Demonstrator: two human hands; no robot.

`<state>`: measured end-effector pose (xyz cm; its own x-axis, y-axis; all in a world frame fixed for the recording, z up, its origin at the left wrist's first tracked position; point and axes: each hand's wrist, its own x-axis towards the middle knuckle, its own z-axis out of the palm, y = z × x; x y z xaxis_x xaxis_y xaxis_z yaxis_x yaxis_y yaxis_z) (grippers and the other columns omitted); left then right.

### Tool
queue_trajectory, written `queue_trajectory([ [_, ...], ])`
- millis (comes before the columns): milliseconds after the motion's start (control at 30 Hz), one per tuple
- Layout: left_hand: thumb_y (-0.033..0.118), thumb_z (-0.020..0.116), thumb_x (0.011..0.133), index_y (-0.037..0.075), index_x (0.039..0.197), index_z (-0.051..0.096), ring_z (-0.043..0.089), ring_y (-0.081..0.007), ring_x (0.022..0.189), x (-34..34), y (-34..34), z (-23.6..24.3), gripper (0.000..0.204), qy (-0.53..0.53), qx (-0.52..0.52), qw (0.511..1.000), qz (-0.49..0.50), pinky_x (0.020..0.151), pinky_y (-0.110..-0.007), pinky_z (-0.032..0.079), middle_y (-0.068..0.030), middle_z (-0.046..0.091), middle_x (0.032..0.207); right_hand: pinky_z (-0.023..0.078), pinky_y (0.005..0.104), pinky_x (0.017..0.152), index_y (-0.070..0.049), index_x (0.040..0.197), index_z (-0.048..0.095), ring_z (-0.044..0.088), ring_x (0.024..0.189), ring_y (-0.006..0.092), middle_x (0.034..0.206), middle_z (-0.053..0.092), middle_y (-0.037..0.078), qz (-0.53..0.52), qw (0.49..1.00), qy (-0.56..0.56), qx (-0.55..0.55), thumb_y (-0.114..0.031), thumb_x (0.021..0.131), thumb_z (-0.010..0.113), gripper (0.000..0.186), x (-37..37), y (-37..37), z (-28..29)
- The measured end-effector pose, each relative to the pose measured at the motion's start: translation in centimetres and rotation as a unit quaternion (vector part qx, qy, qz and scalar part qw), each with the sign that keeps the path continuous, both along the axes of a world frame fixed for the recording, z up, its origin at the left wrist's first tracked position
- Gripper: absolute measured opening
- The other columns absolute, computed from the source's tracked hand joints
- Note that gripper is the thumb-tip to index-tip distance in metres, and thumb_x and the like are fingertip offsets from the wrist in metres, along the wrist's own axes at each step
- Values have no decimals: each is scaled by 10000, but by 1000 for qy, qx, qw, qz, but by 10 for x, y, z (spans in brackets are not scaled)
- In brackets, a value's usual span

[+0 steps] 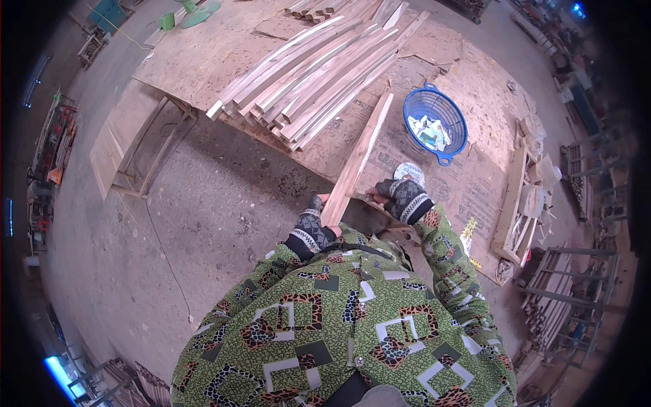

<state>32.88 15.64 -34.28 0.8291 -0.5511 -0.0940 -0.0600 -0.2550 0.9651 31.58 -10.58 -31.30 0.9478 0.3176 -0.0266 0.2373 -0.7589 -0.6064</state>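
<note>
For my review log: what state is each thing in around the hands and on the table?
Left hand: gloved, fingertips bare, gripping the wooden slat's near end
Wooden slat: slanting, near end past the table edge
Right hand: gloved, fingers curled; whether holding anything is unclear
Slat pile: loosely stacked, roughly parallel
Blue plastic basket: upright, uncovered, partly filled
Round disc: on the table, partly hidden
</note>
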Motion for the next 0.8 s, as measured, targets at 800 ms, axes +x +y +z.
queue_trajectory([
  [800, -18, 633, 618, 91, 1243, 305, 522, -156, 519, 8, 6, 4, 714, 468, -281, 837, 19, 399, -274, 407, -123, 535, 907, 464, 355, 695, -131, 1093, 626, 553, 821, 297, 885, 538, 132, -143, 981, -81, 104, -40, 750, 620, 355, -42, 40, -10],
])
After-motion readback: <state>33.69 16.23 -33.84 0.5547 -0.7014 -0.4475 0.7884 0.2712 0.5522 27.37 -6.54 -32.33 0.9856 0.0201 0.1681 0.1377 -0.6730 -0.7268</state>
